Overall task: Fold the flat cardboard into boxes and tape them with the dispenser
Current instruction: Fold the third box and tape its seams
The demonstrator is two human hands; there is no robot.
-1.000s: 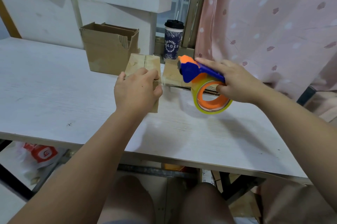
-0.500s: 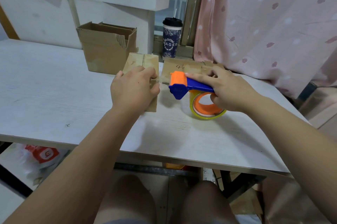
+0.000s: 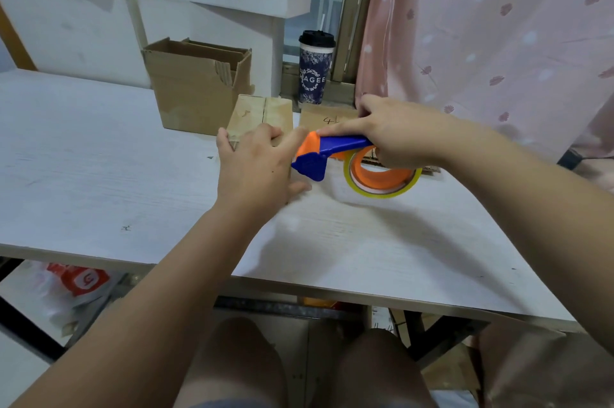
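Note:
A small folded cardboard box (image 3: pixel 259 115) stands on the white table (image 3: pixel 99 158). My left hand (image 3: pixel 257 165) covers its near part, fingers curled over its top and thumb at its right side. My right hand (image 3: pixel 395 133) grips the blue and orange tape dispenser (image 3: pixel 327 150), index finger laid along its top. The dispenser's orange head touches the box's right side by my left fingers. Its yellowish tape roll (image 3: pixel 382 178) hangs just above the table. A flat cardboard piece (image 3: pixel 327 118) marked "4" lies behind the dispenser.
An open brown carton (image 3: pixel 196 88) with flat cardboard in it stands at the back of the table. A lidded paper cup (image 3: pixel 315 66) is on the window ledge behind. White boxes are stacked at the back left, a pink curtain (image 3: pixel 498 25) hangs on the right.
My right hand has brought the dispenser leftward from the table's right side until its head meets the box at my left hand. My left hand has stayed on the box.

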